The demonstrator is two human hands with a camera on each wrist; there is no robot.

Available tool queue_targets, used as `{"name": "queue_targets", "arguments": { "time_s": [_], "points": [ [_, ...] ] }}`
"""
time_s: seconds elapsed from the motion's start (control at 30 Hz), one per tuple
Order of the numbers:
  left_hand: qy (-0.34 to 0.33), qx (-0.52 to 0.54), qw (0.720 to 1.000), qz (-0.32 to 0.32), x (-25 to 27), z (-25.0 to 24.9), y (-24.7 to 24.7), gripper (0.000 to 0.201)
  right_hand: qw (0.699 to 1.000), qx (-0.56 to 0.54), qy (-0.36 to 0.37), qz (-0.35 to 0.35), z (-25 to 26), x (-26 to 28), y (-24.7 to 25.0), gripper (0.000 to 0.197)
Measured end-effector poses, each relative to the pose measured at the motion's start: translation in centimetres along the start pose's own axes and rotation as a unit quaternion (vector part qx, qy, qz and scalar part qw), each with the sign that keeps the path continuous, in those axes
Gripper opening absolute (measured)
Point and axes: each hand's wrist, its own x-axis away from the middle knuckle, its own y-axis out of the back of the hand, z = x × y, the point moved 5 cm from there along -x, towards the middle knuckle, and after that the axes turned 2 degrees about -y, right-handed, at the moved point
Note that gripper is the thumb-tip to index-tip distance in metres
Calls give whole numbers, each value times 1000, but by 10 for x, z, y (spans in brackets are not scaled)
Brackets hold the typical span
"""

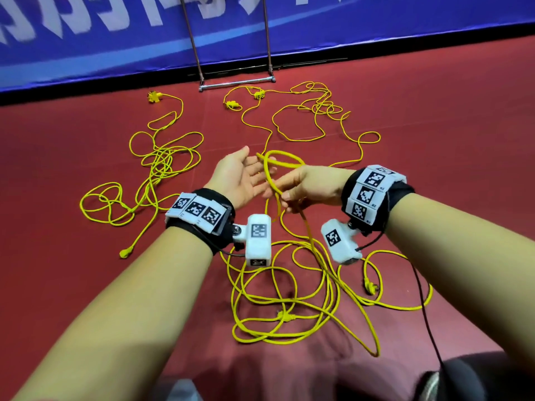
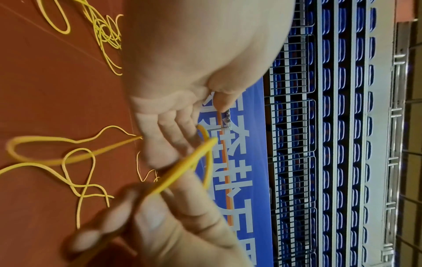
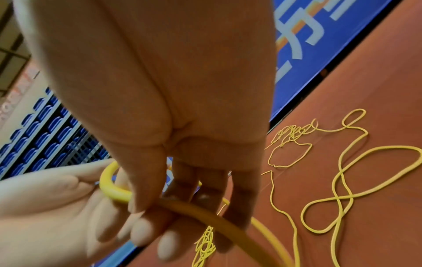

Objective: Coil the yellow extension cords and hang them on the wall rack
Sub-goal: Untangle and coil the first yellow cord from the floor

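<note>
Just the gym backdrop
Red floor [image 1: 434,117] ran up to a blue banner [image 1: 115,47]; blue seats [image 2: 297,126] sat stacked behind it.

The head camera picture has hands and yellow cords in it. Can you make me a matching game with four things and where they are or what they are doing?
Things:
1. left hand
2. right hand
3. metal rack
4. yellow plug

Places or states:
A. stands at the foot of the blue wall
B. palm up, fingers straight
C. lies on the red floor, left of the left wrist
D. holds a loop of yellow cord

Pairs: 1-B, 2-D, 3-A, 4-C
</note>
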Motion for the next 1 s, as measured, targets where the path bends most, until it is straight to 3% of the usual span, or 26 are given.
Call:
{"name": "queue_targets", "arguments": {
  "time_s": [0.27,0.4,0.53,0.7,0.8,0.9,1.0],
  "points": [
    [-33,-5,999,-25,-2,5,-3,15,993,109,-46,8,-6,2,-5,25],
    [-68,-22,997,-31,-2,1,-6,17,996,5,-71,-45,-8,5,3,25],
    [-90,-37,994,-38,-6,5,-4,11,987,-138,-75,9,-1,9,-2,14],
    [-137,-71,986,-67,-9,3,3,7,978,-188,-75,44,4,9,-8,13],
    [-169,-106,975,-98,-12,3,6,14,973,-213,-94,-12,3,5,-3,10],
    [-207,-152,953,-162,-14,0,14,23,958,-231,-116,-125,-3,0,8,14],
    [-210,-146,950,-179,-14,0,21,29,928,-267,-104,-239,-14,-1,29,19]
  ]
}}
